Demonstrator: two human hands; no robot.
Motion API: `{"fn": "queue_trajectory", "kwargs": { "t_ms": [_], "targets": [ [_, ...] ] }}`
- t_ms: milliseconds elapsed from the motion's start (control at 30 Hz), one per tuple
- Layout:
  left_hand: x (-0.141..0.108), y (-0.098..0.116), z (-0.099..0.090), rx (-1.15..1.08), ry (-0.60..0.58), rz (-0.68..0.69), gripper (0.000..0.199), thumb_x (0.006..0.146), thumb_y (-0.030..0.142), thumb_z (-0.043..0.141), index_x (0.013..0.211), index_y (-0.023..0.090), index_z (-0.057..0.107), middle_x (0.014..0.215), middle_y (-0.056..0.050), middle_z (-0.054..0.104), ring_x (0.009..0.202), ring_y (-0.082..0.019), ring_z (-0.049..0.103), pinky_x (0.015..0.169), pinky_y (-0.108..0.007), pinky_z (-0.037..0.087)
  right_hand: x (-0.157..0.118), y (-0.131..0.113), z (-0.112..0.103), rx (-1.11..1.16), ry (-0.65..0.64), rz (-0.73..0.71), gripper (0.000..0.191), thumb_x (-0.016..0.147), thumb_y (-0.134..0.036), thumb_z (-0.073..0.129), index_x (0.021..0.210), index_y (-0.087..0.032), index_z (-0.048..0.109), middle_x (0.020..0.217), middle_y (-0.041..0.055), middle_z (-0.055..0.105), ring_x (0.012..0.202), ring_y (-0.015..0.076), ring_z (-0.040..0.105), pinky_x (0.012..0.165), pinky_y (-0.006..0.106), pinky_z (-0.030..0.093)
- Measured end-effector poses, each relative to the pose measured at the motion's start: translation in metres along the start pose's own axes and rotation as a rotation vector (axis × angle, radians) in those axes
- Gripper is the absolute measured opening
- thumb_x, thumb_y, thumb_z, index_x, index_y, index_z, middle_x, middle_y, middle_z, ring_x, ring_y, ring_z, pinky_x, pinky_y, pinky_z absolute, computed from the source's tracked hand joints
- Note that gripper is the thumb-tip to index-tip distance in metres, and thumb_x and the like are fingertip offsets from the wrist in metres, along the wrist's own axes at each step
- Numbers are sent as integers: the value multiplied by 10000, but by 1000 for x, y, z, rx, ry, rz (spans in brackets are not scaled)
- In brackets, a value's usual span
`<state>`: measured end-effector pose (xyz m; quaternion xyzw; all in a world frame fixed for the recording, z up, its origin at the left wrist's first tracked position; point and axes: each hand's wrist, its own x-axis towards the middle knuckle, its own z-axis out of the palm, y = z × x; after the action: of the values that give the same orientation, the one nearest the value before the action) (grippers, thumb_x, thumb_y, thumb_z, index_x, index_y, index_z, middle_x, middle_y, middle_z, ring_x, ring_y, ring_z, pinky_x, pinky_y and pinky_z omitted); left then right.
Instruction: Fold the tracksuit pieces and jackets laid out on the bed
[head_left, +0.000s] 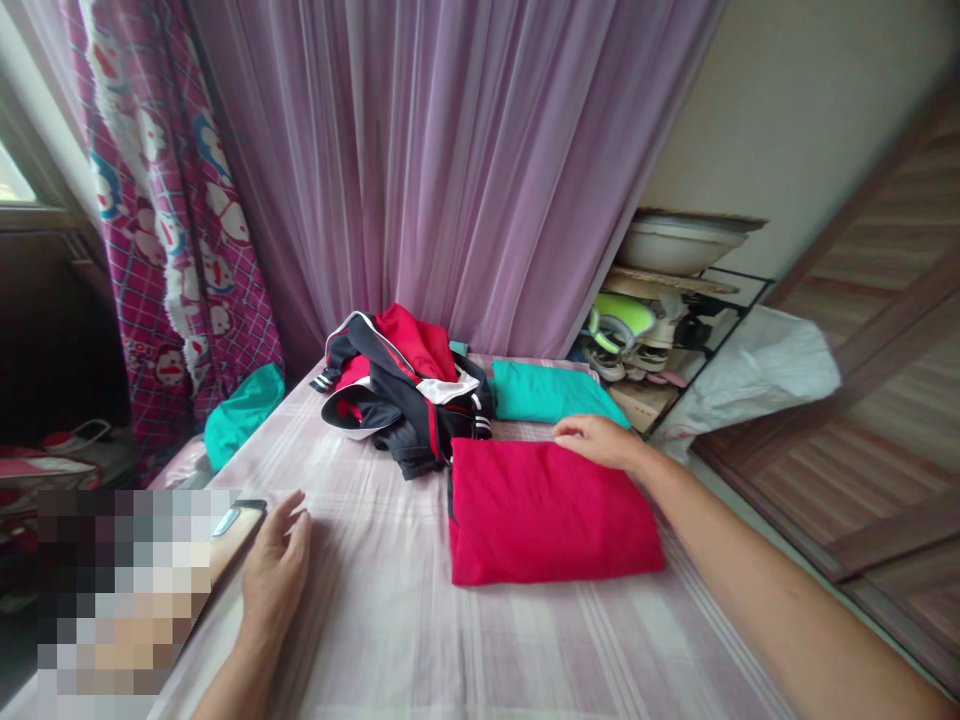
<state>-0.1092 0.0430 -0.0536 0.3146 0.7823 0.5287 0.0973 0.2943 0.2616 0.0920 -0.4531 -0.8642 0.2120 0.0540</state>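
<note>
Red cloth garment, folded into a thick, flat rectangle with a dark strip at its left side, lies on the pale lilac-and-white checked cloth covering the surface, between the two hands. The left hand is apart from it, fingers loosely bent and spread from the thumb, holding nothing. Just beside this hand is a long beige object with a dark end, mostly hidden by a pixelated patch. The right hand lies palm down over the garment's far edge, fingers close together and slightly curled; I cannot tell whether it pinches the fabric.

Beyond the garment's left corner sits a crumpled black, red and white sports jacket with striped cuffs. To the jacket's right, just past the right hand, is a flat, folded teal cloth. Another teal cloth, loosely bunched, rests at the left edge of the covering.

Farther right stands a black-framed rack holding shoes, a neon-yellow item and, on top, a white basin; a white plastic bag is in front. Behind everything hangs a sheer purple curtain, with a magenta cartoon-print curtain at left.
</note>
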Motion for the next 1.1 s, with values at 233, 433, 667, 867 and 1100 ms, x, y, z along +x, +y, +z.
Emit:
{"fn": "queue_trajectory", "kwargs": {
  "t_ms": [233,433,667,867,1100],
  "targets": [
    [0,5,0,4,2,-15,557,755,545,489,1165,204,651,1050,-95,721,917,-251,681,764,-350,544,36,12,49,-145,-101,144,723,856,-565,563,1464,-183,476,1530,124,440,1395,293,423,1163,425,312],
    [0,9,-2,13,-5,-25,546,762,530,484,1172,207,646,1041,-92,721,889,-243,680,721,-331,533,30,-19,29,-254,-157,92,535,792,-498,657,1256,-234,667,1282,94,674,1174,304,618,988,380,467],
    [0,5,1,14,-14,-20,563,771,540,475,1192,204,637,1067,-95,715,861,-230,677,759,-340,528,-24,-62,-26,103,-791,-2,529,747,-648,654,995,-197,771,874,30,752,811,192,689,719,257,511],
    [0,0,2,6,-7,13,548,781,526,475,1194,205,637,1051,-86,717,846,-221,670,760,-336,531,-4,-33,-9,-90,-516,51,541,849,-594,512,939,-130,775,837,89,752,735,187,672,693,271,500],
    [2,-2,3,22,7,19,520,789,520,485,1182,222,650,1040,-73,721,848,-217,666,802,-352,526,5,-7,43,-280,-281,23,484,766,-261,620,1237,-173,686,1298,109,664,1183,276,602,997,336,444]
  ]
}}
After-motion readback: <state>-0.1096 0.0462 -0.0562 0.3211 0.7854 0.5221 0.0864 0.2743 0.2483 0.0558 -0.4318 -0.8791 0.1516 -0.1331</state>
